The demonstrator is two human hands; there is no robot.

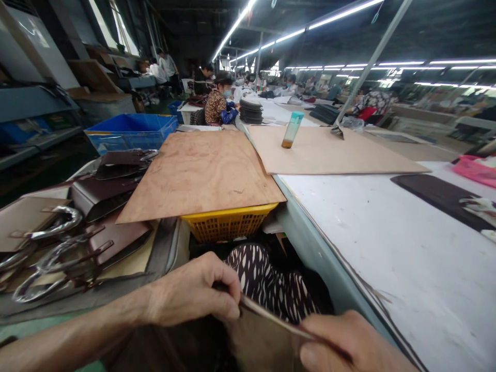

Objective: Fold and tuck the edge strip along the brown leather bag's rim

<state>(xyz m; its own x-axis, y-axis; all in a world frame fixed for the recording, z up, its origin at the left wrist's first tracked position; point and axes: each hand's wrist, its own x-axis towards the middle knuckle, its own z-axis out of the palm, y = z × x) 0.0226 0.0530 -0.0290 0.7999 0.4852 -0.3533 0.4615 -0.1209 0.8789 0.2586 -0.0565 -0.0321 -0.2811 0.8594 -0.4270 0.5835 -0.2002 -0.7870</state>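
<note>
Low in front of my lap, my left hand (205, 292) pinches one end of the upper edge of a brown leather piece (267, 336). Closed on the other end of that edge is my right hand (344, 343), partly cut off by the bottom of the view. The edge runs slanting between the two hands, and the lower part of the piece is out of view. Whether it is a loose panel or part of a bag, I cannot tell. Patterned black-and-white cloth (267, 279) covers my legs just behind it.
Brown handbags (104, 191) with wrapped handles lie in a heap at left. A wooden board (209, 170) rests over a yellow basket (232, 222). A blue crate (132, 129) stands behind. At right, a white worktable (387, 243) holds a bottle (292, 130) on tan sheeting. Co-workers sit farther back.
</note>
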